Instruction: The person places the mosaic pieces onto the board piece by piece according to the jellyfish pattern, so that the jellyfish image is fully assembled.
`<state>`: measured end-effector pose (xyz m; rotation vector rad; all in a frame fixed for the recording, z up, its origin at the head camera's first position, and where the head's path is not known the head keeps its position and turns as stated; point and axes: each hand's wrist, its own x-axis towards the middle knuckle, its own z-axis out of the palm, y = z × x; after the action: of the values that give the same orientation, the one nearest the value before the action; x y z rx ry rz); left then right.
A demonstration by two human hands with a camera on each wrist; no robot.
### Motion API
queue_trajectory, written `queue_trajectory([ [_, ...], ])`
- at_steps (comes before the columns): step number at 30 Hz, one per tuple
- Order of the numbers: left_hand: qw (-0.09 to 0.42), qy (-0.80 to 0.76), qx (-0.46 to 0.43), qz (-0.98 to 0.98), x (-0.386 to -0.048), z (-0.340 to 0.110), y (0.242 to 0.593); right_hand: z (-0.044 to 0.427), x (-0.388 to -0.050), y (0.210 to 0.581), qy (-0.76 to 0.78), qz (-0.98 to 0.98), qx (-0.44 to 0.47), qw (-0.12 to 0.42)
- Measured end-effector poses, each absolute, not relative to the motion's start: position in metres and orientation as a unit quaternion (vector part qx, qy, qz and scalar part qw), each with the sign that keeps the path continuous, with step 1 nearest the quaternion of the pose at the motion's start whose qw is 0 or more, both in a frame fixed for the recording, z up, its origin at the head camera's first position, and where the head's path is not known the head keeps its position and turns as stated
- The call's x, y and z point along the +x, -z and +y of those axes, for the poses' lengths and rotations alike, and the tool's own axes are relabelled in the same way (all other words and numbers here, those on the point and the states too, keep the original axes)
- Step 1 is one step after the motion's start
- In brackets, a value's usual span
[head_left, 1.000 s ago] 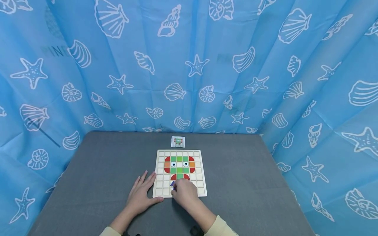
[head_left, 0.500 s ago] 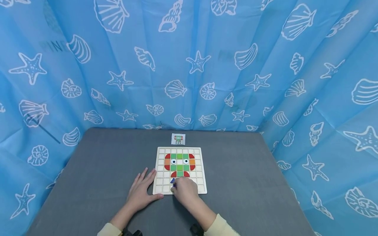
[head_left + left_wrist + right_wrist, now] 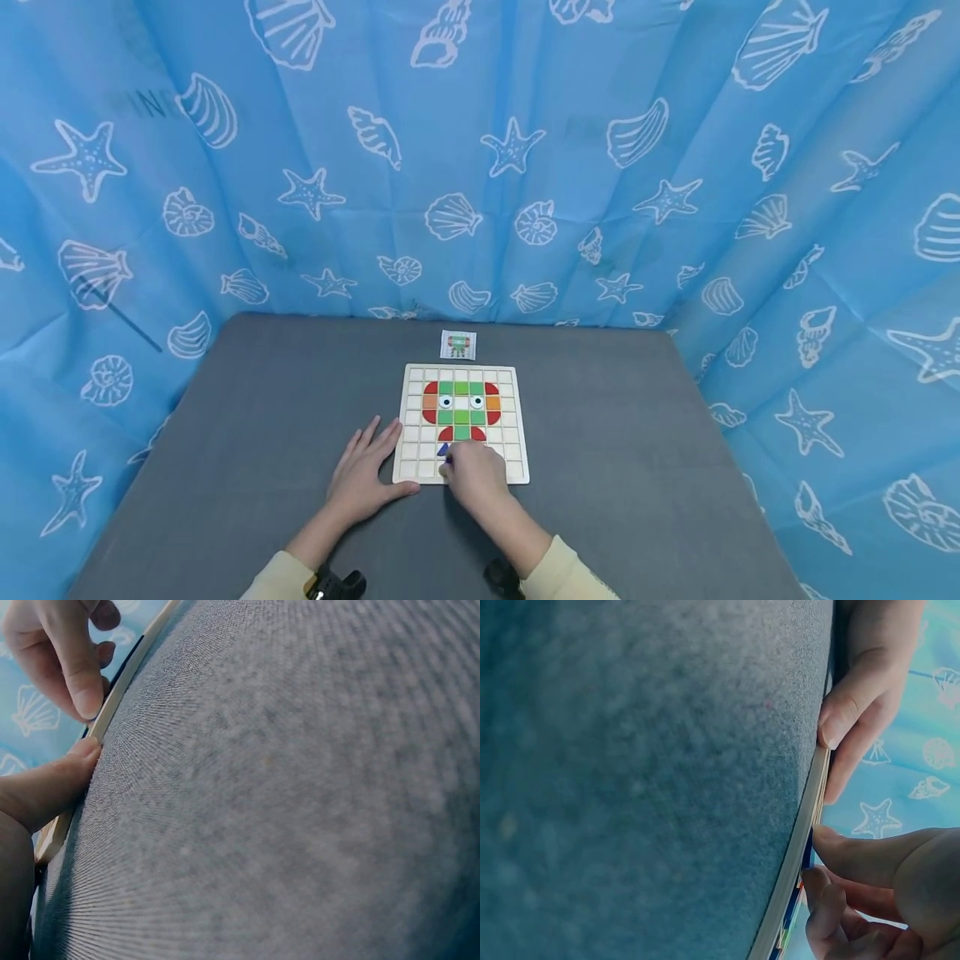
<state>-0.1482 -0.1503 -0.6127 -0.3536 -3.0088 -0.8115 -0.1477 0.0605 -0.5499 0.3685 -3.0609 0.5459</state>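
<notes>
A cream square grid board [image 3: 509,417] lies on the table, bearing a figure of red, green and orange tiles with two round eye tiles [image 3: 477,402]. My right hand [image 3: 477,473] is over the board's near rows, thumb and forefinger pinching a small blue tile [image 3: 808,849]; its exact shape is mostly hidden. Just beyond those fingertips a blue triangular tile [image 3: 443,450] lies in a cell below the figure. My left hand [image 3: 362,482] rests spread at the board's left near corner, its fingers along the left side and its thumb against the near edge.
Behind the board lies a small printed card [image 3: 458,344] with a similar figure on it. Grey cloth [image 3: 622,467] covers the table. A blue curtain [image 3: 480,167] with white shells and starfish hangs around the back and sides.
The head view has tilted, so board and hands appear higher. My right hand stays at the near rows with the blue tile, shifting only slightly. The left hand keeps its place on the board.
</notes>
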Motion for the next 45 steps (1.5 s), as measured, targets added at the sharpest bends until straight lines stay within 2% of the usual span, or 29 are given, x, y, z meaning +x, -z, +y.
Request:
queue_trajectory([
  [15, -0.001, 0.267, -0.113, -0.957, -0.1483, -0.1490, 0.6097, 0.0597, -0.1501, 0.5525, -0.161, -0.981, 0.108, 0.029],
  [35, -0.007, 0.260, -0.116, -0.958, -0.1479, -0.1490, 0.6043, 0.0596, -0.1459, 0.5481, -0.191, -0.974, 0.123, -0.019],
  [45, -0.011, 0.257, -0.112, -0.960, -0.1475, -0.1491, 0.6047, 0.0573, -0.1470, 0.5520, -0.133, -0.981, 0.133, 0.036],
])
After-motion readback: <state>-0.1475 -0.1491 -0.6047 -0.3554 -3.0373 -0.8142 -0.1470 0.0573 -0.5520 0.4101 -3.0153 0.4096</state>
